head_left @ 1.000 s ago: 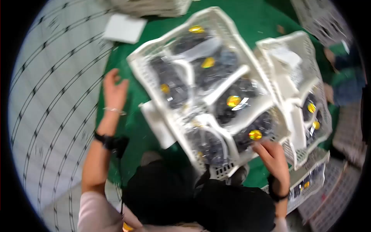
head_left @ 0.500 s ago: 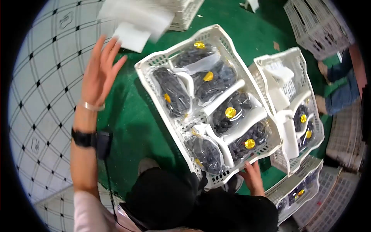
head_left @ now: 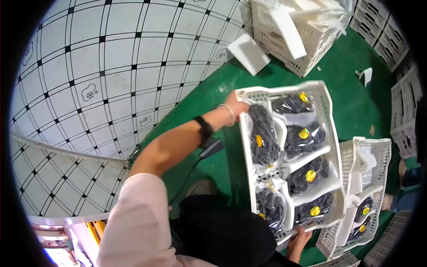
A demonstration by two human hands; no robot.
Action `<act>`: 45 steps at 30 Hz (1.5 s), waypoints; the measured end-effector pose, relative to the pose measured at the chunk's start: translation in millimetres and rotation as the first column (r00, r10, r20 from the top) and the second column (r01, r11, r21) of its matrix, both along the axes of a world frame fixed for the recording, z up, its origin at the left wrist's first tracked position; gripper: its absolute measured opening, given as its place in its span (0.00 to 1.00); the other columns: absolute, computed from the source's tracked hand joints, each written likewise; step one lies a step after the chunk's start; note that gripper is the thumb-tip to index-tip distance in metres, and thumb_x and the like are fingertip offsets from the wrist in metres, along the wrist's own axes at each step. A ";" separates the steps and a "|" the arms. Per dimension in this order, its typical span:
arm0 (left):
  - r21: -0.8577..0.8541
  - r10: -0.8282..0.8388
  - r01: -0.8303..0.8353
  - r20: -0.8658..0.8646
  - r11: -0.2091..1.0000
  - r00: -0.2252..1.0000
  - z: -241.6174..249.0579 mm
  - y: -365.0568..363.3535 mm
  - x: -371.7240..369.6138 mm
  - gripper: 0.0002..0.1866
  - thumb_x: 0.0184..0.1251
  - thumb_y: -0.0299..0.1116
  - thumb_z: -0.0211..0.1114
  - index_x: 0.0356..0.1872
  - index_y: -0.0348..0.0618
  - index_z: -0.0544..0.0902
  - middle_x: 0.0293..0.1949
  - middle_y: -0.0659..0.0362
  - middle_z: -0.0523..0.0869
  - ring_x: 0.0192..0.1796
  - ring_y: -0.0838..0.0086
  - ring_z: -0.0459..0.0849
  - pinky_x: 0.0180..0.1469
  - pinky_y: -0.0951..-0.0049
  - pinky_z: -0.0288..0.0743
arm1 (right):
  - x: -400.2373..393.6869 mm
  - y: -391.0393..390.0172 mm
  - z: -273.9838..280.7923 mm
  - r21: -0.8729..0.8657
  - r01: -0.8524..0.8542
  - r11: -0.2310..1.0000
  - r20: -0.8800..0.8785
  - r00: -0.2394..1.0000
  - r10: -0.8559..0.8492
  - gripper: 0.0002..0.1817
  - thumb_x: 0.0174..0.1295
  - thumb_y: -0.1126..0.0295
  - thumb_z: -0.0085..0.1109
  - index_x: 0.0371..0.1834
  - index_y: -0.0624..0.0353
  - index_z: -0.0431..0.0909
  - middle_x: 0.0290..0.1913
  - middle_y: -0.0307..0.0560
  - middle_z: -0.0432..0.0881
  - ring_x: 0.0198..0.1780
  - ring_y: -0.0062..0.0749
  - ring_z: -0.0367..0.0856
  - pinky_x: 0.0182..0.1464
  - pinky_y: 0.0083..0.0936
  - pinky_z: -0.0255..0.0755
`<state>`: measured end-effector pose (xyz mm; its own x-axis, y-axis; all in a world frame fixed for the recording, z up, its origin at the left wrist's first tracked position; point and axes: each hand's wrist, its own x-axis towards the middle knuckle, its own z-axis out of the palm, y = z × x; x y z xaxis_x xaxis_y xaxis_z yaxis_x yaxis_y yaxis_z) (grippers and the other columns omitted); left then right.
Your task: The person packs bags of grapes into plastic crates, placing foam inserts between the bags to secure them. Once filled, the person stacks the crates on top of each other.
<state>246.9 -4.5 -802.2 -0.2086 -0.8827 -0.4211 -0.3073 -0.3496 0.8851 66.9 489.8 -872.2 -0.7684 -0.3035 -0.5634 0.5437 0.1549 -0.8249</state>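
A white plastic crate (head_left: 334, 133) is in front of me, filled with several clear bags of dark grapes (head_left: 263, 133) bearing round gold stickers. White foam strips (head_left: 307, 160) separate the bags. My left hand (head_left: 236, 106) is closed around the crate's far left corner, fingers partly hidden behind the rim. On the near edge, my right hand (head_left: 300, 240) grips the rim, its thumb on the outer side and its other fingers partly out of sight.
At the right stands a second white crate (head_left: 384, 164) with grape bags and foam. Beyond, a stacked crate (head_left: 307, 64) holds foam pieces, with a white sheet (head_left: 249, 54) beside it. A person's legs (head_left: 407, 187) show at right. A tiled wall (head_left: 120, 84) is left.
My left hand, open in the air before, has come down and taken hold of the crate's corner. The blurred falling white sheet is at rest. The view has swung left.
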 end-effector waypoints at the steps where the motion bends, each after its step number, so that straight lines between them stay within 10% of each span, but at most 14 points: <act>1: -0.008 0.000 0.000 -0.014 1.000 1.000 29.6 19.4 24.2 0.28 0.44 0.14 0.57 0.53 0.37 0.69 0.38 0.52 0.78 0.34 0.59 0.83 0.31 0.56 0.83 | -5.6 0.6 0.3 0.029 -0.042 0.999 0.003 0.999 0.042 0.41 0.45 0.84 0.50 0.70 0.65 0.57 0.56 0.50 0.72 0.50 0.34 0.74 0.54 0.25 0.69; 4: -0.028 0.096 -0.105 -0.215 0.994 0.972 20.8 49.0 132.9 0.30 0.43 0.13 0.53 0.56 0.36 0.72 0.43 0.52 0.82 0.41 0.62 0.85 0.40 0.62 0.84 | -32.7 -16.4 -8.4 -0.033 -0.256 0.966 -0.035 0.966 0.255 0.41 0.47 0.76 0.59 0.69 0.67 0.58 0.58 0.49 0.71 0.51 0.32 0.73 0.55 0.26 0.68; 5: -0.006 0.057 -0.064 -0.365 0.998 0.929 52.8 77.7 160.0 0.30 0.44 0.13 0.52 0.56 0.35 0.72 0.44 0.51 0.83 0.42 0.62 0.86 0.41 0.62 0.84 | -43.3 -34.3 -12.1 -0.085 -0.351 0.932 -0.113 0.933 0.341 0.36 0.51 0.81 0.53 0.69 0.61 0.60 0.42 0.37 0.75 0.34 0.19 0.73 0.35 0.17 0.70; 8: 0.040 0.518 -0.516 -0.088 0.855 0.851 86.2 160.2 196.6 0.31 0.45 0.12 0.50 0.57 0.37 0.70 0.45 0.51 0.81 0.43 0.59 0.84 0.39 0.57 0.84 | -88.2 -116.7 43.7 -0.072 -0.679 0.730 -0.152 0.731 0.665 0.37 0.51 0.73 0.56 0.67 0.70 0.60 0.48 0.42 0.75 0.40 0.22 0.74 0.41 0.18 0.70; 14: 0.292 0.923 -0.884 -0.241 0.365 0.302 46.2 326.9 234.6 0.22 0.48 0.14 0.54 0.48 0.39 0.74 0.39 0.54 0.80 0.39 0.58 0.83 0.38 0.52 0.84 | -112.4 -282.1 91.1 -0.075 -0.973 0.219 -0.240 0.230 0.943 0.22 0.47 0.77 0.48 0.49 0.68 0.72 0.32 0.35 0.73 0.31 0.17 0.70 0.30 0.17 0.65; 15: -0.031 0.769 -0.773 -0.086 0.633 0.633 14.7 372.6 257.8 0.23 0.49 0.15 0.54 0.51 0.40 0.74 0.41 0.51 0.80 0.42 0.55 0.83 0.42 0.49 0.81 | -86.7 -299.2 91.7 -0.074 -0.986 0.150 -0.243 0.164 0.956 0.20 0.46 0.77 0.49 0.46 0.68 0.73 0.31 0.36 0.74 0.31 0.18 0.71 0.30 0.19 0.66; 17: -0.139 0.623 -0.616 0.011 0.775 0.782 -57.7 449.1 301.5 0.25 0.50 0.19 0.55 0.54 0.43 0.74 0.44 0.48 0.81 0.45 0.53 0.83 0.48 0.48 0.79 | -58.1 -335.0 78.5 0.171 -0.984 0.045 -0.317 -0.011 0.948 0.18 0.44 0.77 0.52 0.42 0.69 0.76 0.30 0.39 0.76 0.31 0.24 0.73 0.33 0.24 0.69; 19: 0.489 0.840 -0.734 -0.503 0.471 0.204 -40.6 416.8 301.4 0.27 0.48 0.22 0.54 0.56 0.43 0.73 0.48 0.47 0.80 0.49 0.50 0.81 0.52 0.44 0.77 | -17.1 -362.1 41.3 0.041 -0.997 -0.059 -0.462 -0.071 0.884 0.22 0.43 0.79 0.53 0.46 0.69 0.77 0.37 0.42 0.81 0.37 0.31 0.78 0.40 0.29 0.73; 23: 0.564 0.955 -0.799 -0.294 0.210 0.043 -53.4 432.6 329.8 0.23 0.54 0.20 0.54 0.54 0.41 0.72 0.49 0.49 0.78 0.54 0.53 0.78 0.58 0.48 0.74 | 56.4 -401.6 31.4 0.207 -0.964 -0.169 -0.279 -0.224 0.934 0.24 0.50 0.80 0.56 0.55 0.67 0.72 0.43 0.47 0.81 0.42 0.29 0.77 0.44 0.26 0.72; 26: 0.696 0.937 -0.671 -0.350 0.255 -0.006 -25.2 429.2 341.2 0.21 0.60 0.29 0.57 0.56 0.38 0.72 0.56 0.48 0.77 0.60 0.55 0.75 0.62 0.52 0.72 | 66.2 -408.2 62.4 -0.103 -0.991 -0.084 -0.173 -0.066 0.983 0.31 0.60 0.74 0.57 0.68 0.63 0.62 0.58 0.50 0.75 0.55 0.29 0.74 0.56 0.26 0.68; 30: 0.727 0.920 -0.612 -0.391 0.312 0.004 -11.3 414.6 346.2 0.25 0.60 0.27 0.56 0.60 0.33 0.67 0.58 0.47 0.75 0.62 0.53 0.73 0.65 0.52 0.69 | 7.5 -355.1 48.1 0.375 -0.918 -0.126 -0.374 -0.274 0.886 0.40 0.63 0.57 0.59 0.72 0.65 0.53 0.68 0.60 0.63 0.70 0.45 0.61 0.71 0.32 0.53; 34: 0.694 0.913 -0.643 -0.408 0.325 0.021 -17.9 423.1 344.1 0.26 0.56 0.24 0.54 0.60 0.34 0.68 0.58 0.48 0.76 0.61 0.55 0.75 0.63 0.55 0.72 | 19.2 -283.2 56.4 -0.084 -0.986 0.146 0.480 0.088 0.873 0.31 0.65 0.50 0.51 0.66 0.56 0.64 0.57 0.51 0.76 0.59 0.44 0.75 0.56 0.48 0.73; 38: 0.730 0.906 -0.620 -0.417 0.287 -0.071 -9.9 418.1 341.1 0.24 0.53 0.19 0.53 0.56 0.36 0.71 0.54 0.49 0.78 0.59 0.55 0.76 0.61 0.57 0.74 | 74.6 -301.9 58.4 -0.208 -0.799 0.564 0.619 0.339 0.709 0.25 0.68 0.49 0.38 0.58 0.55 0.71 0.49 0.45 0.79 0.48 0.39 0.78 0.51 0.43 0.73; 45: 0.718 0.933 -0.687 -0.314 0.112 -0.177 -55.6 410.9 349.2 0.17 0.54 0.20 0.51 0.47 0.27 0.70 0.49 0.43 0.79 0.56 0.49 0.78 0.60 0.53 0.75 | 87.4 -386.8 34.6 -0.302 -0.810 0.502 0.526 0.297 0.797 0.23 0.68 0.52 0.40 0.52 0.59 0.72 0.45 0.47 0.78 0.46 0.41 0.80 0.48 0.42 0.80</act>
<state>596.1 406.4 -857.7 0.3460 -0.4377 -0.8298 0.9185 -0.0223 0.3948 154.3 103.0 -837.6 0.3021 -0.5750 -0.7603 0.4528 0.7884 -0.4163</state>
